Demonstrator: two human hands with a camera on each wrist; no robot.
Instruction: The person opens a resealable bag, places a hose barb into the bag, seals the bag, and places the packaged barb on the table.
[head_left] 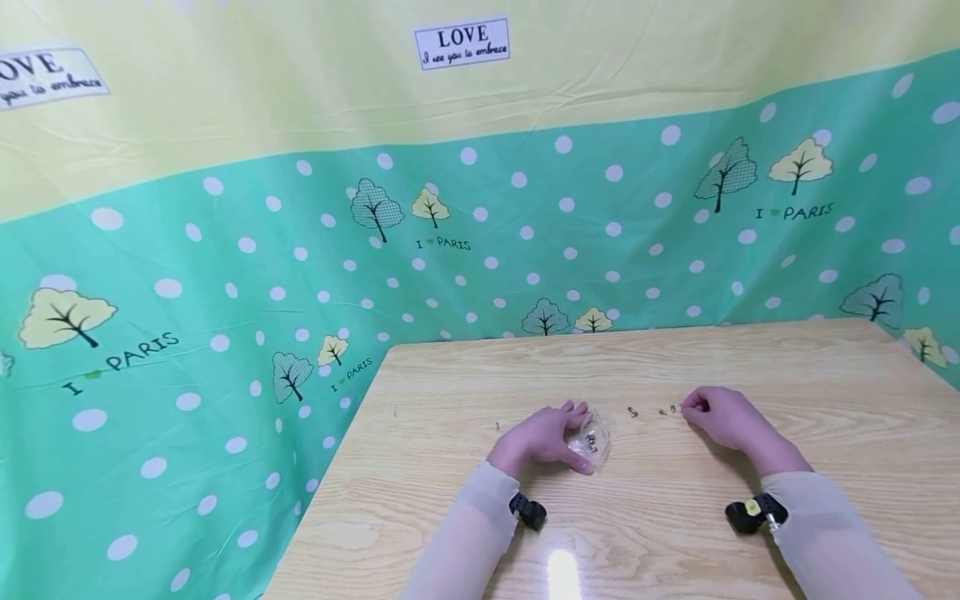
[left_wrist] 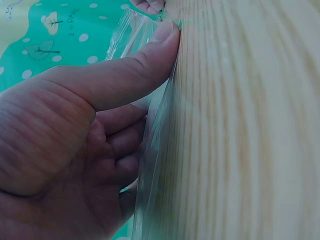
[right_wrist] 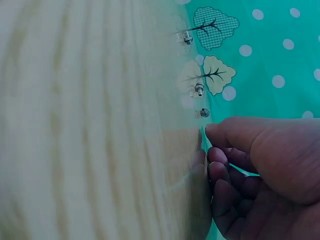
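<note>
My left grip [head_left: 542, 437] holds the clear bag [head_left: 577, 444] at its three o'clock; my right grip [head_left: 726, 418] curls beside small metal parts [right_wrist: 199, 89] at nine o'clock, whether pinching one, I cannot tell. I'd best steady the bag and pinch delicately.

Tiny metal pieces [head_left: 633, 412] lie near a clear bag [head_left: 602, 440].

Bright head view, white glare [head_left: 562, 575] on tabletop [head_left: 645, 533], 2 dimmer wrist views, foreground blurred
</note>
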